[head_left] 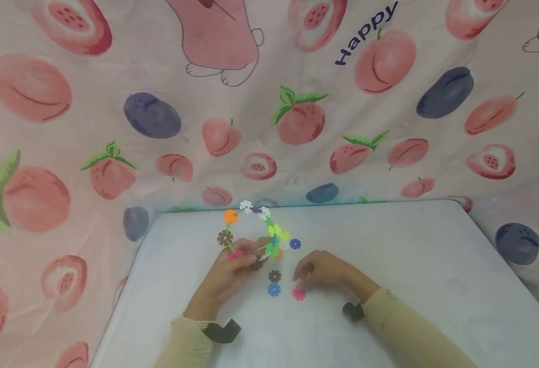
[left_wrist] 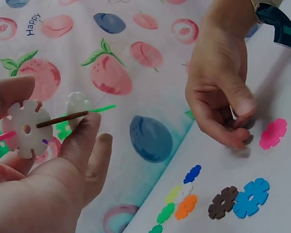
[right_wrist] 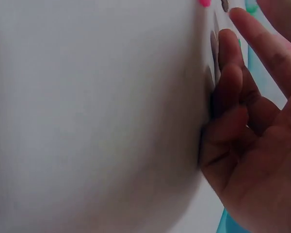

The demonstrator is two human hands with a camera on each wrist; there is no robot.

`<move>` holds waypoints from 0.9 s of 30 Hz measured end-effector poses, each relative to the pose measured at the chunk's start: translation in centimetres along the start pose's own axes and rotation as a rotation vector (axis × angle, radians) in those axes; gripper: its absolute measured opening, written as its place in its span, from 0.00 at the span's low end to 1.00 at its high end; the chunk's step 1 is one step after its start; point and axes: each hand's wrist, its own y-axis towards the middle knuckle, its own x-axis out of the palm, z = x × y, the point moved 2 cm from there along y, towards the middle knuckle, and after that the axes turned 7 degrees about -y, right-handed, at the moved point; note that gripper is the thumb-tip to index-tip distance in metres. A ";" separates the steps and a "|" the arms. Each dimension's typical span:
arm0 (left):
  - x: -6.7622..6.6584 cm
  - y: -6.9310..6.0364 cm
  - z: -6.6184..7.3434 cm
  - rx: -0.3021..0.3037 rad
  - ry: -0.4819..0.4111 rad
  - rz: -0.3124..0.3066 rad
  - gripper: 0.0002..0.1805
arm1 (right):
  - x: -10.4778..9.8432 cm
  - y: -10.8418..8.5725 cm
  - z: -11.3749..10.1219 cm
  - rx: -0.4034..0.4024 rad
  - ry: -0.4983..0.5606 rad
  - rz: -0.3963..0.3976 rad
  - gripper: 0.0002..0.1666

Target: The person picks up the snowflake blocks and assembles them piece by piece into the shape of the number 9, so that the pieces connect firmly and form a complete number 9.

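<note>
My left hand (head_left: 230, 273) grips a ring of slotted plastic snowflake discs (head_left: 230, 216), raised in front of me. In the left wrist view, a white disc (left_wrist: 34, 136) of that ring sits between the fingers, with a brown disc (left_wrist: 63, 119) slotted in edge-on. Low over the white table, my right hand (head_left: 329, 269) holds nothing visible. Its thumb and index finger reach toward a loose pink disc (head_left: 299, 294), while its other fingers are curled in the right wrist view. A dark brown disc (head_left: 275, 276) and a blue disc (head_left: 274, 290) lie together between the hands.
Beyond the brown and blue discs, several more loose discs lie on the white table (head_left: 412, 286), among them a dark blue disc (head_left: 295, 244) and an orange disc (left_wrist: 186, 207). A fruit-printed cloth (head_left: 260, 128) hangs behind the table and along its sides.
</note>
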 end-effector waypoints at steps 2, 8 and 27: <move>-0.1 0.0 0.0 0.011 -0.030 -0.006 0.19 | 0.3 0.0 -0.4 -0.019 -0.040 -0.003 0.10; 0.1 0.1 0.1 -0.005 -0.155 -0.010 0.21 | 1.2 0.0 -1.0 -0.036 -0.184 0.016 0.15; 0.8 0.2 0.0 -0.070 -0.298 0.028 0.24 | 0.1 0.5 0.2 -0.112 -0.004 0.072 0.09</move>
